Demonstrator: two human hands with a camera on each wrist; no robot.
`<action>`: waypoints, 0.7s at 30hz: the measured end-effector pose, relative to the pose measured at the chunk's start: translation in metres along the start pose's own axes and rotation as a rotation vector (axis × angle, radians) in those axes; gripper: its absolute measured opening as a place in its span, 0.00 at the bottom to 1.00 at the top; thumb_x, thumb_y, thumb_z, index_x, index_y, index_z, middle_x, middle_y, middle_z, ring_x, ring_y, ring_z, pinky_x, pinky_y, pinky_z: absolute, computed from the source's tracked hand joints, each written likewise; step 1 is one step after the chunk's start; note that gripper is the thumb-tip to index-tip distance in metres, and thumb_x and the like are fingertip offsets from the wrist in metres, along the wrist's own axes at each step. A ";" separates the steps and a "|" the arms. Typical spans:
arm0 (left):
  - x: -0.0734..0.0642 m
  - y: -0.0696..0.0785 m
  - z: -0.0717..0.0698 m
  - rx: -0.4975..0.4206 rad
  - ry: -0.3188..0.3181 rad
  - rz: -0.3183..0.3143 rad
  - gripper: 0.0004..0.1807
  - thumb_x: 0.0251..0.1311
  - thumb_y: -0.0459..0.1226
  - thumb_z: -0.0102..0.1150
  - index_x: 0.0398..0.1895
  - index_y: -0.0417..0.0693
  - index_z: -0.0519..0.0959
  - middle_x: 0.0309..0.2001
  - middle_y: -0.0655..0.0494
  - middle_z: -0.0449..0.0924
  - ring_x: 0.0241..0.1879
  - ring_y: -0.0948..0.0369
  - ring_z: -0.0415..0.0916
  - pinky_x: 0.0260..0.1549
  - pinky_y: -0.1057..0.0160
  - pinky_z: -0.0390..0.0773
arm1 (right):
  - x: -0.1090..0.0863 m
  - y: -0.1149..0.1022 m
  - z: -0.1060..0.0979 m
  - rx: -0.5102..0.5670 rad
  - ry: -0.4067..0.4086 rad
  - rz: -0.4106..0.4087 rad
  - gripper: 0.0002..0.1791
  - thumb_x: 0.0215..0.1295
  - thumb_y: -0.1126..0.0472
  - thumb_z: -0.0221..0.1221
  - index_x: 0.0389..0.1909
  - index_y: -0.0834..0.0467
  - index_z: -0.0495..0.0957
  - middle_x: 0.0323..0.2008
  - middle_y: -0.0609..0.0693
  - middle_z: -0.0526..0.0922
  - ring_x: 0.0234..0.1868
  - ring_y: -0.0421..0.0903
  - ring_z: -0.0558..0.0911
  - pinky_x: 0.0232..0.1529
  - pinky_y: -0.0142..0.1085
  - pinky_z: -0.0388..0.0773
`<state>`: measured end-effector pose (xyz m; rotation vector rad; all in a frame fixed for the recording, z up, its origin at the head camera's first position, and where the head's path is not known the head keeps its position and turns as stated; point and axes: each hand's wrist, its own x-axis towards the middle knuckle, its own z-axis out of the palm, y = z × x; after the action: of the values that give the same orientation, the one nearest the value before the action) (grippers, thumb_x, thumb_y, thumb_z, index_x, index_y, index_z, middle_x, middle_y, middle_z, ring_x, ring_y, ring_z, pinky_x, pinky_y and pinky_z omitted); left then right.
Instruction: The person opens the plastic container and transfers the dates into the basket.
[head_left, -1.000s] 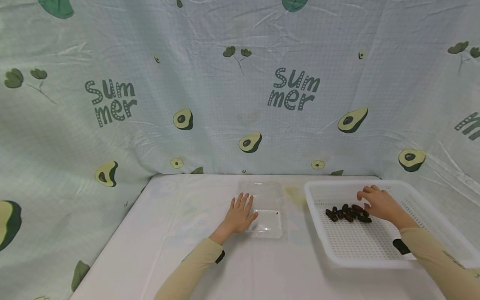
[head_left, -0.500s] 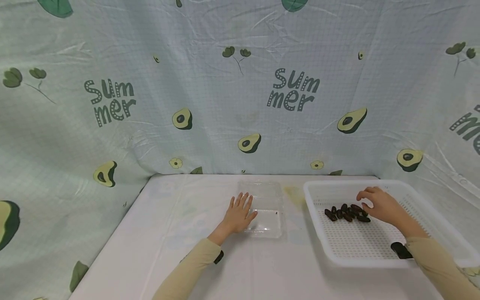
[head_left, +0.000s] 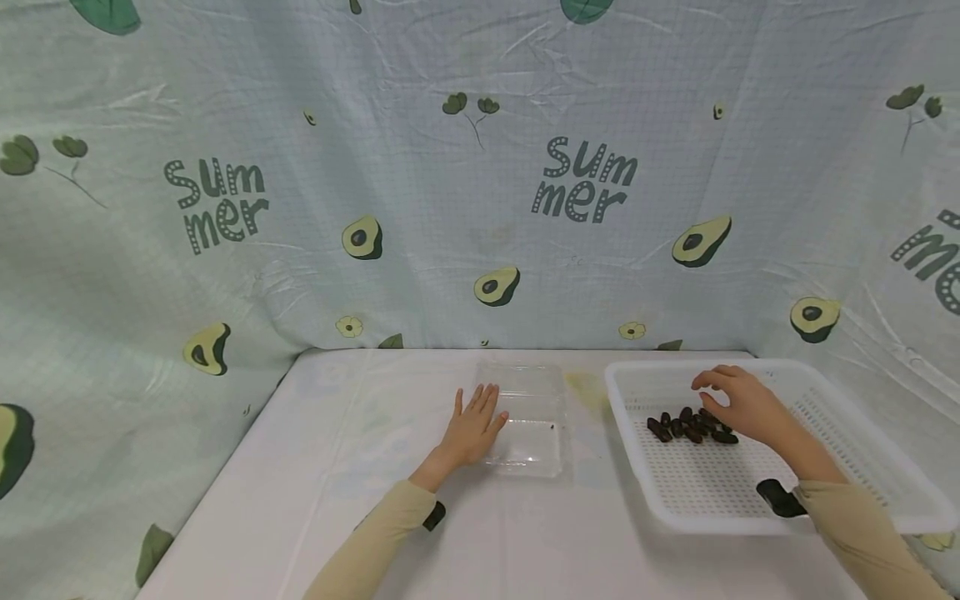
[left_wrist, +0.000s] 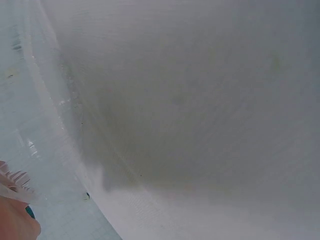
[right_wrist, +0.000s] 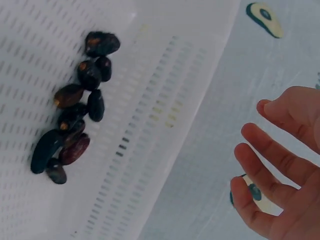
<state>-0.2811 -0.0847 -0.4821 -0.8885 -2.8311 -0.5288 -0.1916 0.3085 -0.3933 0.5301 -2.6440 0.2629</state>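
Several dark brown dates point(head_left: 690, 427) lie in a heap in a white perforated plastic basket point(head_left: 750, 525). My right hand point(head_left: 752, 408) hovers over the heap's right end, fingers loosely bent. Nothing is between thumb and fingers in the right wrist view, where the hand point(right_wrist: 292, 172) appears apart from the dates point(right_wrist: 96, 105). At mid-table lies a clear plastic container point(head_left: 536, 442) with its lid folded back. My left hand point(head_left: 471, 429) rests at its left edge, fingers extended. The left wrist view catches only a bit of that hand point(left_wrist: 17, 220) and is blurred.
The table point(head_left: 375, 467) has a whitish cover. Behind it hangs a pale curtain point(head_left: 420, 183) printed with avocados, close to the basket's back and right side. A tiny dark speck point(head_left: 552, 427) shows in the clear container.
My right hand has shifted left and slightly up over the dates, its thumb and fingers still apart. The left hand has moved slightly left, with its fingers closer together. The dates keep their arrangement.
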 end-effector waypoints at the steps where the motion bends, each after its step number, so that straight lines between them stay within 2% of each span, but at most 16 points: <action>1: 0.000 0.000 0.000 -0.011 0.007 0.001 0.32 0.68 0.51 0.27 0.67 0.37 0.50 0.68 0.43 0.50 0.69 0.49 0.45 0.64 0.43 0.34 | 0.001 -0.005 0.000 0.011 0.012 0.002 0.08 0.50 0.70 0.60 0.33 0.60 0.77 0.32 0.55 0.79 0.33 0.53 0.77 0.32 0.44 0.75; 11: 0.000 -0.003 0.000 -0.068 0.032 -0.009 0.32 0.68 0.50 0.27 0.67 0.37 0.51 0.67 0.42 0.52 0.69 0.48 0.46 0.64 0.42 0.34 | 0.019 -0.056 -0.003 0.143 0.119 0.033 0.08 0.53 0.71 0.58 0.35 0.60 0.77 0.34 0.55 0.79 0.34 0.53 0.78 0.30 0.43 0.74; 18: -0.005 -0.004 -0.006 -0.182 0.057 -0.009 0.29 0.69 0.47 0.27 0.67 0.38 0.51 0.67 0.40 0.53 0.67 0.45 0.48 0.61 0.37 0.37 | 0.026 -0.082 0.000 0.207 0.148 0.065 0.08 0.55 0.70 0.56 0.37 0.61 0.77 0.35 0.55 0.80 0.34 0.51 0.78 0.29 0.41 0.74; 21: -0.010 -0.004 -0.011 -0.199 0.072 -0.005 0.29 0.69 0.47 0.28 0.67 0.40 0.52 0.67 0.42 0.53 0.67 0.45 0.48 0.61 0.37 0.38 | 0.029 -0.096 0.001 0.247 0.156 0.090 0.08 0.57 0.70 0.55 0.38 0.61 0.77 0.36 0.55 0.81 0.35 0.51 0.78 0.30 0.39 0.74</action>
<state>-0.2756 -0.0970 -0.4756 -0.8747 -2.7522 -0.8379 -0.1772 0.2115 -0.3722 0.4478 -2.5003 0.6383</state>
